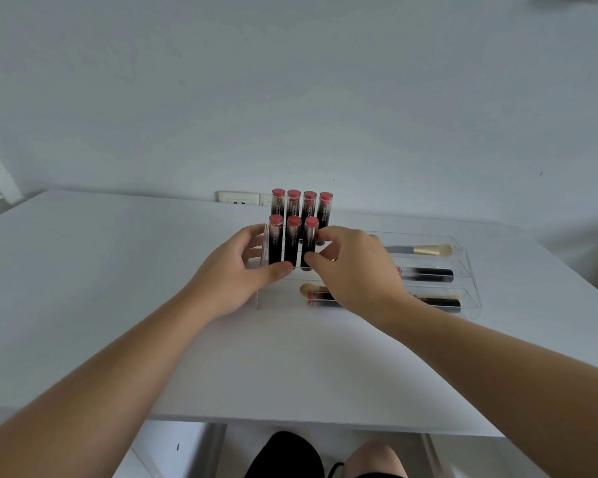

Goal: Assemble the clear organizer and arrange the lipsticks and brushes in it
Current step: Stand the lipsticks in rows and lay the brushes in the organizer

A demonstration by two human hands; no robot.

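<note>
Seating the third front-row lipstick (310, 241) in the clear organizer (470, 291) on the tabletop (83, 270), the right hand (353, 270) pinches it; the left hand (235, 270) grips the rack's side. Judged next: take a lipstick from the tray for the empty slot.

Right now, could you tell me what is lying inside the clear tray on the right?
The clear tray holds a gold-handled brush at the back, then dark lipsticks. The right hand covers its left part, so anything there is hidden.
</note>
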